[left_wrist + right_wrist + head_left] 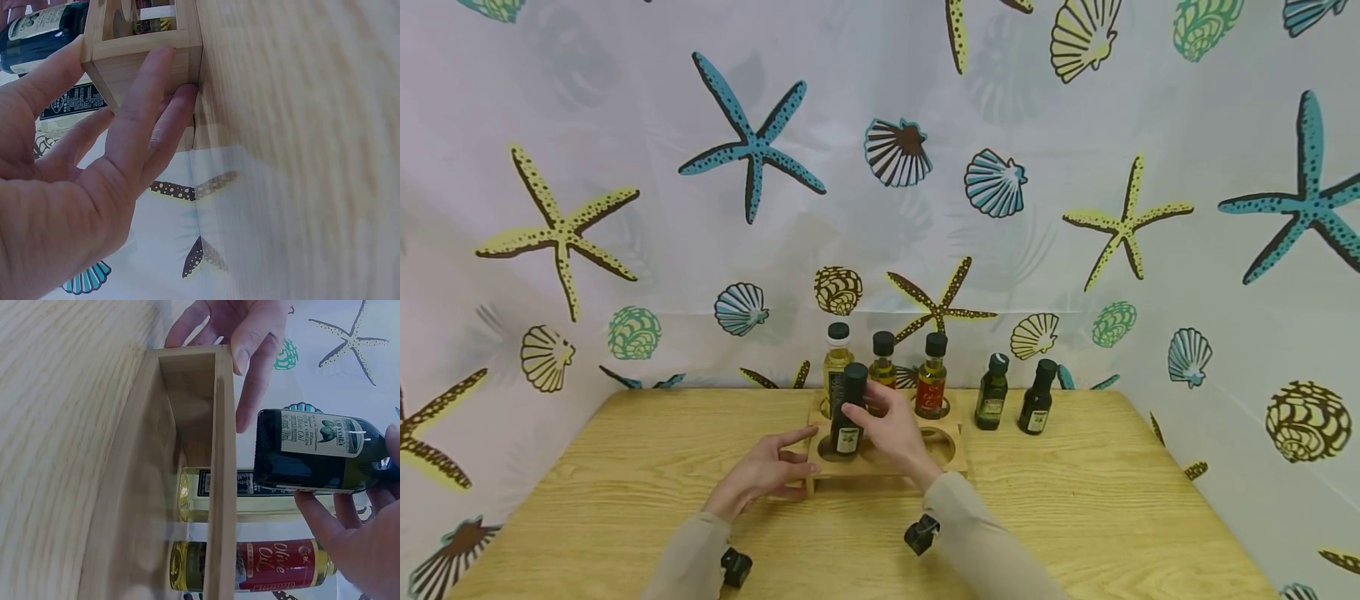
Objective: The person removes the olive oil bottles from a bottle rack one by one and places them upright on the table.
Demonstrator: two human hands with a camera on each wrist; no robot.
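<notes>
My right hand (891,425) holds a dark green olive oil bottle (319,450) by its upper part. The bottle stands over the front-left hole of a two-tier wooden bottle rack (887,467); in the right wrist view its base is just above the top board. My left hand (767,467) rests against the rack's left end, fingers spread and fairly straight, touching the end panel and top edge. In the rack's back row are a pale oil bottle (837,367), a second oil bottle (883,367) partly hidden by the right hand, and a red-labelled olive oil bottle (931,392).
Two small dark bottles stand to the right of the rack: a green one (992,396) and a darker one (1037,400). The front-right hole (940,446) holds no bottle. A shell-and-starfish patterned cloth (880,233) rises behind the wooden table (1075,500).
</notes>
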